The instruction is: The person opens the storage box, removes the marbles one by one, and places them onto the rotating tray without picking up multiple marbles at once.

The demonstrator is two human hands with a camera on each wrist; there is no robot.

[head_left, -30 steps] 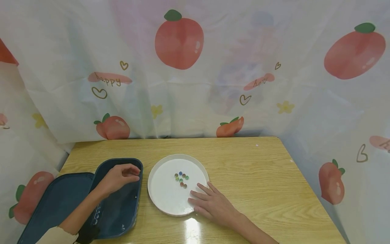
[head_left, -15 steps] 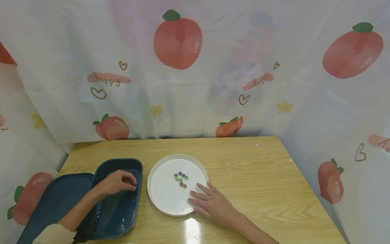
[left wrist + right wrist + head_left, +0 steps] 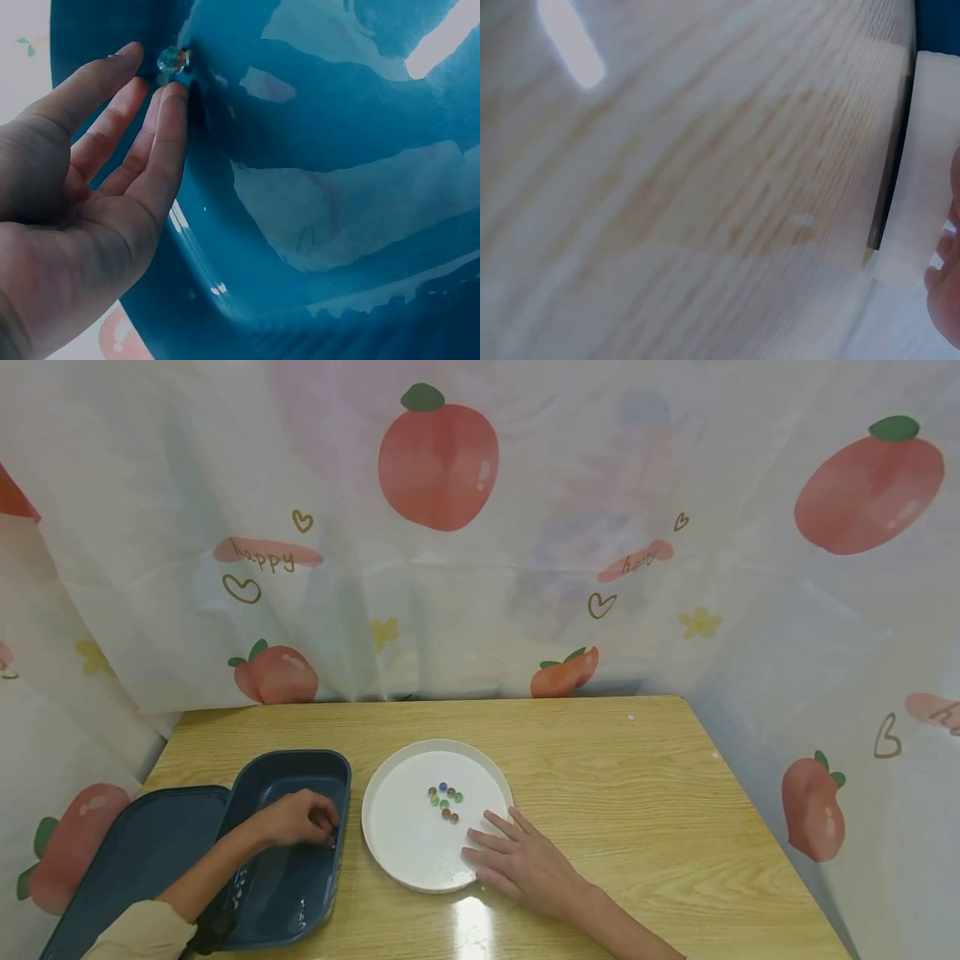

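My left hand (image 3: pixel 300 818) reaches down into a dark blue tray (image 3: pixel 273 893), by its right inner wall. In the left wrist view a clear glass marble (image 3: pixel 172 60) with an orange streak lies in the tray. The fingertips (image 3: pixel 174 91) are right beside the marble, with the thumb apart from the fingers and no grip around it. My right hand (image 3: pixel 528 864) rests with spread fingers on the near right rim of a round white tray (image 3: pixel 405 852). Several coloured marbles (image 3: pixel 446 804) sit grouped near that tray's middle. In the right wrist view only part of the hand (image 3: pixel 945 292) shows.
A second dark blue tray (image 3: pixel 150 835) lies at the left, partly under the first one. Everything stands on a wood-grain table (image 3: pixel 615 793). Behind the table hangs a white curtain (image 3: pixel 480 610) with a fruit print.
My left hand has moved lower and nearer inside the blue tray, towards its right wall. The right hand stays on the white tray, and the grouped marbles have not moved.
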